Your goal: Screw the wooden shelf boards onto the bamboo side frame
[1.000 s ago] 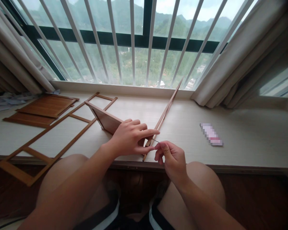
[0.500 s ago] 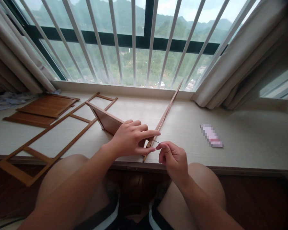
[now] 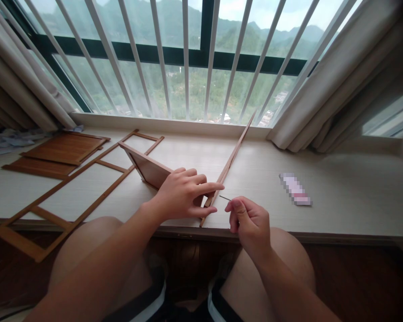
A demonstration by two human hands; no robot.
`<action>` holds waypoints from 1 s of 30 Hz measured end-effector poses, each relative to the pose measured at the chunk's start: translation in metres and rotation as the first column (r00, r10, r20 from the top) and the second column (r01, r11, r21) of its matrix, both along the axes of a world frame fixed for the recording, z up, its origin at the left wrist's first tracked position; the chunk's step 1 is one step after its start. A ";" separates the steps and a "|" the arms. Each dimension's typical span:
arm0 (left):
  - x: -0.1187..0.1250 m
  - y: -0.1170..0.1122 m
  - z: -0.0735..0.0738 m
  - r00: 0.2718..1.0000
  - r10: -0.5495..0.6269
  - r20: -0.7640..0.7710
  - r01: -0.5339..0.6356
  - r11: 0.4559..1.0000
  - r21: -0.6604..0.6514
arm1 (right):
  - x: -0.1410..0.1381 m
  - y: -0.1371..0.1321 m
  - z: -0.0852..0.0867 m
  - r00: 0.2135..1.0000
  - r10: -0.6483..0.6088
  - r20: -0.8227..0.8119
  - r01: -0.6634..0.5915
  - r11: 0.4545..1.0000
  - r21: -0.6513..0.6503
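Note:
My left hand lies over the end of a wooden panel, which stands tilted on edge, its fingers gripping it. Its index finger and thumb reach to a narrow wooden frame, seen almost edge-on, which meets the panel's end. My right hand is closed in a pinch on a thin metal rod. The rod's tip points at the frame, a small gap away from it; its other end is hidden in the fingers, so its exact kind cannot be made out.
A ladder-like wooden frame lies on the left and juts past the edge of the pale ledge. Flat wooden boards lie behind it, near crumpled wrapping. A blurred pink packet is on the right. Barred windows and curtains border the ledge.
My right hand has drawn back to the right with the metal rod, whose tip has come away from the frame. My left hand and the panel stay in place.

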State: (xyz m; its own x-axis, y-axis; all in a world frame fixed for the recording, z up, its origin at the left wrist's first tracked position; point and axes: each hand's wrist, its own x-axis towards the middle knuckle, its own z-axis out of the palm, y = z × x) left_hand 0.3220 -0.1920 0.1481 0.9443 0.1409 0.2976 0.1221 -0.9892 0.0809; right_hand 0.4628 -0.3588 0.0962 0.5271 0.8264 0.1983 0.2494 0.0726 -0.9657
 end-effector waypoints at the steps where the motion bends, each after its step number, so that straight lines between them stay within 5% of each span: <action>1: 0.000 0.000 0.000 1.000 0.001 -0.001 -0.001 1.000 0.001 | 0.002 0.000 0.000 1.000 -0.003 0.030 0.002 1.000 0.009; 13: 0.002 0.000 -0.002 1.000 0.012 -0.004 -0.012 1.000 0.009 | 0.012 0.007 -0.003 0.861 0.005 0.508 -0.115 0.976 0.186; 30: 0.001 -0.001 -0.002 1.000 0.012 0.007 -0.012 1.000 0.013 | 0.026 0.007 -0.002 0.694 -0.012 0.720 -0.182 0.964 0.192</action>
